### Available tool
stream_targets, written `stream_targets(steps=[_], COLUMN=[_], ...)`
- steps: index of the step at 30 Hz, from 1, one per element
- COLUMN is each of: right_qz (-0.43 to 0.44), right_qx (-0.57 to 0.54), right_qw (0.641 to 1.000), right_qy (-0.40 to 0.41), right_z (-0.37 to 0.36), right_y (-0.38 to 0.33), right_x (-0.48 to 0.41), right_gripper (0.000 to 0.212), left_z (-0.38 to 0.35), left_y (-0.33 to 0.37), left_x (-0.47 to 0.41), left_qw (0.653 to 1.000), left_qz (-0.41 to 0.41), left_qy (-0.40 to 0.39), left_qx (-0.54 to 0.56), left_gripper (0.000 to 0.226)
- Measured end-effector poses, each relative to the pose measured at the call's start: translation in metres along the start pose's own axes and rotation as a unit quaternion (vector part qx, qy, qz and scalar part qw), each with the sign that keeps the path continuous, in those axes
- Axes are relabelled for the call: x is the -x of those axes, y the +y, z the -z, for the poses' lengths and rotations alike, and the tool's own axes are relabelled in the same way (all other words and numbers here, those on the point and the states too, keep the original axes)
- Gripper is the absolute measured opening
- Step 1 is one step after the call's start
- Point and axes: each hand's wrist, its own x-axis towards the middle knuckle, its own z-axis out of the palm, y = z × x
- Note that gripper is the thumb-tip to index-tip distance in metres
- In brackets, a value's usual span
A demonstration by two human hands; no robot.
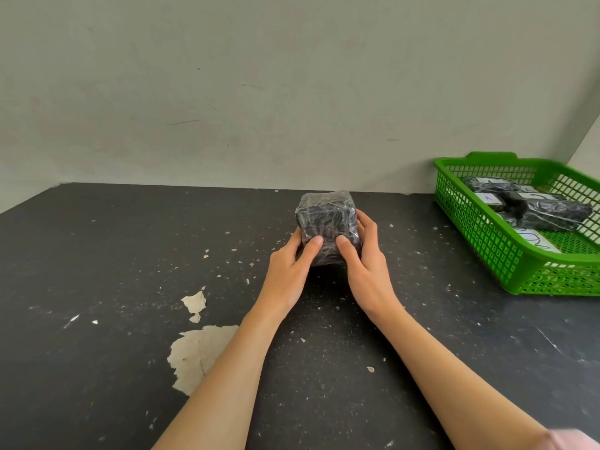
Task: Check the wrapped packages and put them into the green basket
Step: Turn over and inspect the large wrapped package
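Several wrapped packages already lie in the green basket [480, 228], which stands at the far right of the dark table [97, 287], close to the wall [259, 76]; at least two or three dark bundles [548, 211] in clear film rest there, some with white paper labels, though their exact count is hard to tell because they overlap and the basket runs out of view at the right. One more package [326, 222], a blocky dark bundle wound in shiny clear film, sits near the middle of the table, well apart from the basket and to its left. Both hands grasp it: the left hand [287, 271] wraps its left side with the thumb laid over the near face, and the right hand [365, 264] wraps its right side the same way, thumb beside the other thumb. Whether the package rests on the table or is lifted just clear of it cannot be told, as its underside is in shadow. This looks like the checking step for this bundle, so the task seems well under way but not finished: this package has yet to go across to the right and into the basket. No other loose packages show on the table, which bears only chipped patches and pale flecks, so this may be the last one, though the near right corner is outside the view.
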Motion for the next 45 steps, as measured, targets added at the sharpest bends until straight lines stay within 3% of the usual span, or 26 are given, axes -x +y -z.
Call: stream_targets(steps=[3, 7, 12, 15, 19, 24, 29, 32, 35, 37, 39, 41, 43, 45], right_qz=[0.001, 0.049, 0.1, 0.111, 0.142, 0.149, 0.153, 0.136, 0.104, 0.021, -0.091, -0.149, -0.143, -0.125], right_qx=[0.01, 0.09, 0.167, 0.18, 0.176, 0.173, 0.182, 0.13, 0.063, 0.015, -0.096, -0.172, -0.155, -0.14], right_qw=[1.0, 0.993, 0.978, 0.975, 0.973, 0.973, 0.971, 0.982, 0.989, 0.988, 0.981, 0.967, 0.974, 0.978], right_qy=[-0.01, -0.059, -0.073, -0.073, -0.044, -0.034, -0.03, -0.016, 0.089, 0.15, 0.145, 0.115, 0.086, 0.09], right_z=[0.0, -0.002, -0.004, -0.004, -0.005, -0.004, -0.005, -0.004, -0.004, 0.002, 0.011, 0.018, 0.018, 0.017], right_y=[0.001, -0.001, -0.002, 0.0, 0.001, 0.004, 0.003, 0.0, -0.005, -0.002, -0.001, 0.0, 0.002, 0.007], right_x=[0.001, 0.006, 0.005, 0.003, 0.003, 0.001, 0.002, 0.002, 0.001, -0.004, -0.009, -0.012, -0.013, -0.013], right_gripper=[0.061, 0.072, 0.077, 0.079, 0.074, 0.074, 0.074, 0.062, 0.041, 0.045, 0.061, 0.057, 0.038, 0.035], left_z=[-0.001, 0.003, 0.005, 0.005, 0.004, 0.003, 0.006, 0.005, 0.006, 0.008, 0.008, 0.008, 0.009, 0.012], left_y=[-0.001, 0.001, -0.003, -0.004, 0.006, 0.005, 0.002, 0.001, 0.001, 0.001, 0.002, 0.0, -0.004, -0.009], left_x=[0.0, -0.002, -0.004, -0.004, 0.002, 0.002, -0.001, -0.002, -0.002, -0.004, -0.004, -0.005, -0.006, -0.007], left_qw=[1.0, 0.994, 0.986, 0.985, 0.986, 0.985, 0.985, 0.982, 0.974, 0.969, 0.97, 0.974, 0.977, 0.971], left_qz=[0.011, 0.043, 0.058, 0.029, -0.045, -0.075, -0.063, -0.054, -0.034, -0.018, -0.009, -0.001, 0.002, -0.006], left_qy=[0.004, 0.077, 0.115, 0.133, 0.126, 0.127, 0.111, 0.118, 0.134, 0.142, 0.141, 0.148, 0.182, 0.231], left_qx=[0.014, 0.069, 0.105, 0.109, 0.103, 0.086, 0.119, 0.14, 0.182, 0.2, 0.198, 0.17, 0.107, 0.06], left_gripper=[0.039, 0.045, 0.047, 0.05, 0.077, 0.041, 0.039, 0.039, 0.041, 0.037, 0.037, 0.038, 0.035, 0.026])
